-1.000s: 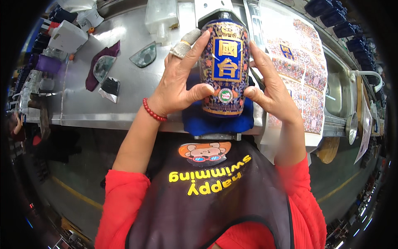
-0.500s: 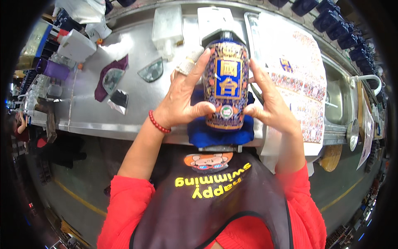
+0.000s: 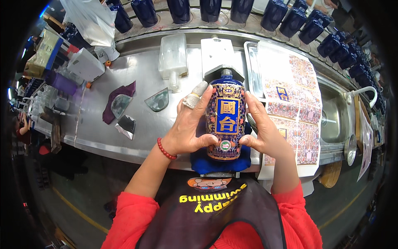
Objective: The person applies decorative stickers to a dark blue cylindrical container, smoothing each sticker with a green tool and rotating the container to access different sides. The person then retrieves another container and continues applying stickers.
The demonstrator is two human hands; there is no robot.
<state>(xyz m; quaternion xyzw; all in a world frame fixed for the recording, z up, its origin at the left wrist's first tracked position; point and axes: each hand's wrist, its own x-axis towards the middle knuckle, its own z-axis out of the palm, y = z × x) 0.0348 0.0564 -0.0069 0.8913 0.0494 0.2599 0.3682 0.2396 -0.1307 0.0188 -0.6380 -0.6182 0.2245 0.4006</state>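
Note:
A dark blue bottle (image 3: 225, 147) with a colourful patterned wrap and a blue-and-gold panel lies face up, its neck pointing away from me, on a blue cloth (image 3: 222, 166) at the table's near edge. My left hand (image 3: 184, 129) grips its left side, thumb pressed on the lower front. A pale cover wraps one of that hand's fingers, and red beads circle the wrist. On the opposite side my right hand (image 3: 267, 133) holds the bottle, fingers along its edge and thumb low on the wrap. A dark angular support shows behind the neck.
Patterned printed sheets (image 3: 304, 83) lie to the right, beside a metal sink (image 3: 333, 118). Beyond my left hand are a frosted bottle (image 3: 172, 54), a half-round translucent piece (image 3: 157, 101) and a purple cloth (image 3: 109, 108). Several blue bottles (image 3: 178, 11) line the far side.
The view has shifted, bringing more of the far row of blue bottles into sight. Both hands stay on the patterned bottle, which appears lower in the picture.

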